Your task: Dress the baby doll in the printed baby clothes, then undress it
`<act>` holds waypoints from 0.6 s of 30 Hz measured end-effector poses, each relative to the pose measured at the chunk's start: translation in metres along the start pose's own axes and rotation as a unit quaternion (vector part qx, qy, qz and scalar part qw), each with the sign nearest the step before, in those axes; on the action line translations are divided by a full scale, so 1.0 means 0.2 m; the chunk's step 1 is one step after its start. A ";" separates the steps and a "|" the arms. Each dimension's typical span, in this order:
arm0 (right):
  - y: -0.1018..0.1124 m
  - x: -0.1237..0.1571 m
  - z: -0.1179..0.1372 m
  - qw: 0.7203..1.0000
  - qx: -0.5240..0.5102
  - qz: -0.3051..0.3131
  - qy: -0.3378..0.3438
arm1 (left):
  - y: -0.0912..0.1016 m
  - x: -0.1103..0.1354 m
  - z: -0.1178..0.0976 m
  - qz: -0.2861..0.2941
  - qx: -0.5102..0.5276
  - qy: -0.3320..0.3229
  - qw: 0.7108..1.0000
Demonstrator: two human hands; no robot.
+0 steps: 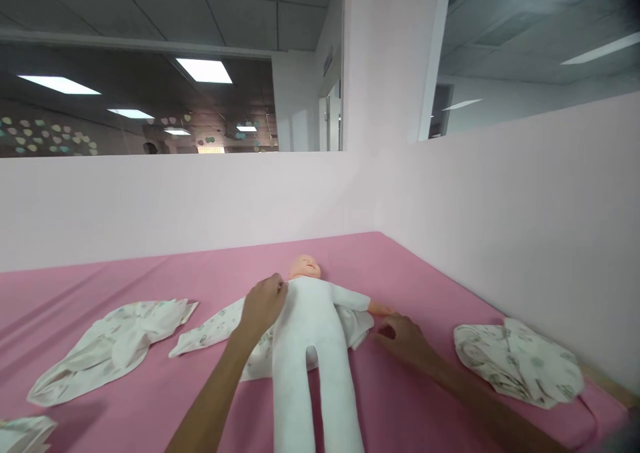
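Observation:
A baby doll [313, 336] with a white cloth body lies face up on a pink mat [150, 386], its head toward the far wall. A patterned white garment [213, 326] is spread beneath it. My left hand [263, 304] rests on the doll's shoulder, fingers curled over the garment's edge there. My right hand [403, 336] lies beside the doll's outstretched arm, fingers bent, touching the garment edge near the doll's hand.
Another patterned garment [113, 346] lies crumpled at the left, a third one [517, 363] at the right near the mat's edge. A bit of cloth [23, 433] shows at the bottom left. Pale pink partition walls [500, 220] close off the back and right.

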State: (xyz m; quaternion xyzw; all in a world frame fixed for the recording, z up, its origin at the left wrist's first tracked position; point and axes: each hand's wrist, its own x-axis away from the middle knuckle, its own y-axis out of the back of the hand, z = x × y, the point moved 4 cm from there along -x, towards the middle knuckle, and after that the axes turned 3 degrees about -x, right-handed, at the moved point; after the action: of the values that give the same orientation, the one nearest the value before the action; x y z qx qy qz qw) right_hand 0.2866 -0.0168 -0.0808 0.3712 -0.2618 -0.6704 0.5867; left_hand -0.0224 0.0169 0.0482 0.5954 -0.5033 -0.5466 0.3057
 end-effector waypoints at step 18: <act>-0.06 -0.16 0.03 0.991 -0.111 -0.023 0.076 | -0.60 -0.36 -0.72 0.231 -0.165 -0.223 0.933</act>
State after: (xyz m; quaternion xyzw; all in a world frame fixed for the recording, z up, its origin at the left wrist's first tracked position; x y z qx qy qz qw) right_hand 0.2764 0.0160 -0.0807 0.3592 -0.1320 -0.6785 0.6271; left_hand 0.1541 0.0946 -0.0050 0.2666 -0.5849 -0.6551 0.3971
